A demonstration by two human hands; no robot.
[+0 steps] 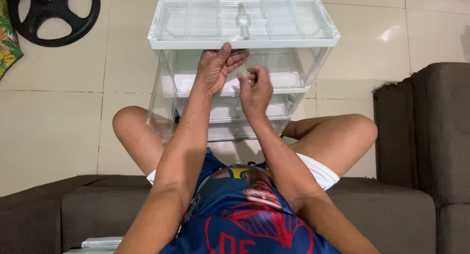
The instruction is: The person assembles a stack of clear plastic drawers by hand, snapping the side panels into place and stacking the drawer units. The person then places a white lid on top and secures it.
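A clear plastic drawer unit (313,58) with a white top frame stands on the tiled floor in front of me, between my knees. My left hand (215,68) reaches up under the front edge of its white top; the thumb rests on the rim and the fingers curl at the top drawer's opening. Just to the right and slightly nearer, my right hand (255,90) hovers in front of the upper drawers with its fingers loosely curled; it seems to hold nothing. Lower clear drawers (230,129) are stacked beneath.
I sit on a dark brown sofa (391,215), which wraps round on the right (431,126). A black steering wheel (51,14) lies on the tiles at the far left, beside a patterned cloth (7,43). A grey flat object (100,242) rests on the sofa.
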